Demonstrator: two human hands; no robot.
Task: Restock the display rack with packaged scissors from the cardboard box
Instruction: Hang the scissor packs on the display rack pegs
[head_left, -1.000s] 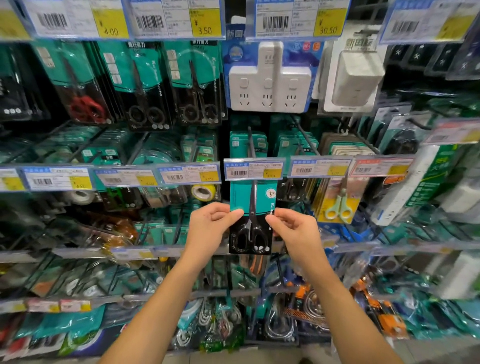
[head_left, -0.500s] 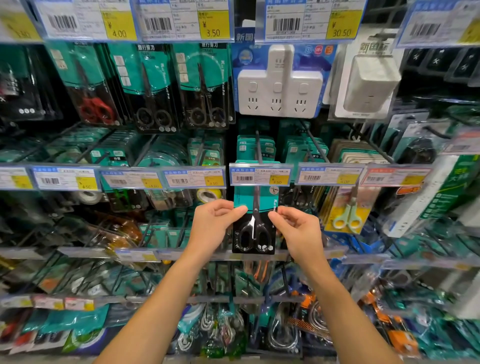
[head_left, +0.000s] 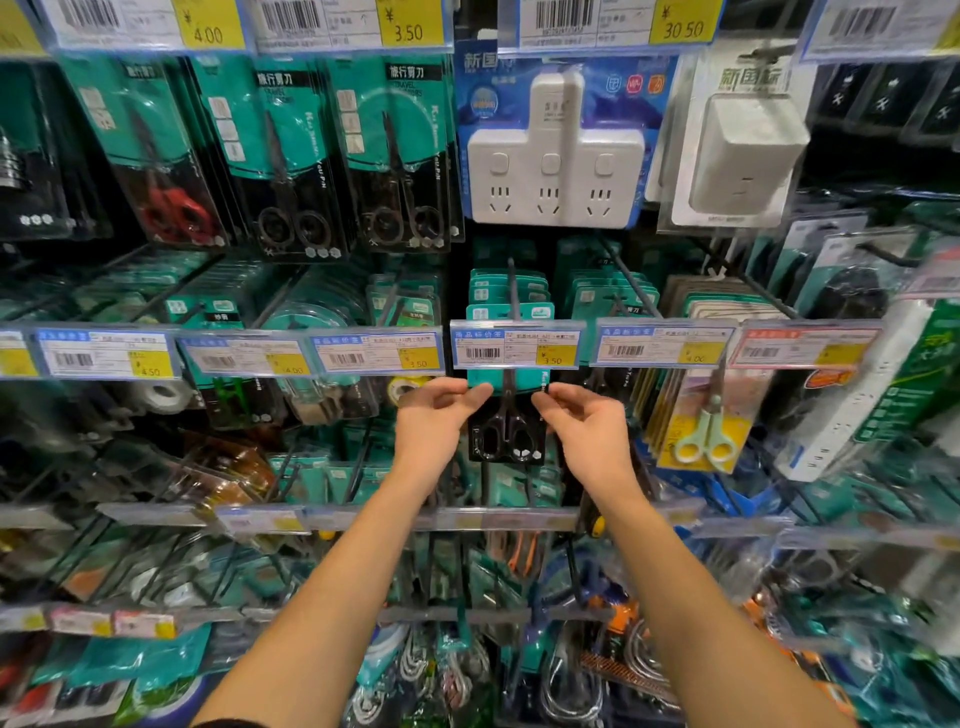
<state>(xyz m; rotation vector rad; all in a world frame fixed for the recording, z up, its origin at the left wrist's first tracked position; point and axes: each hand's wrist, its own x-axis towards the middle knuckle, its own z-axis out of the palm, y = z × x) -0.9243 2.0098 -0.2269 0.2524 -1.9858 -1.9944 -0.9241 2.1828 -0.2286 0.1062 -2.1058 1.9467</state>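
A teal-and-black packaged pair of black-handled scissors (head_left: 506, 426) hangs at the centre of the display rack, its top hidden behind a price tag (head_left: 514, 351). My left hand (head_left: 436, 423) pinches the pack's left edge and my right hand (head_left: 587, 428) pinches its right edge. More of the same teal packs (head_left: 506, 291) hang on the black peg (head_left: 511, 286) behind the tag. The cardboard box is out of view.
Other packaged scissors (head_left: 291, 156) hang in the row above, beside a white socket adapter (head_left: 553, 156). Green-handled scissors (head_left: 704, 436) hang to the right. Price-tag rails (head_left: 363, 517) stick out in front of crowded pegs below, holding tapes and cables.
Both hands have carried the pack upward and farther in toward the rack, so its top now sits behind the price tag. The view has moved closer to the shelves.
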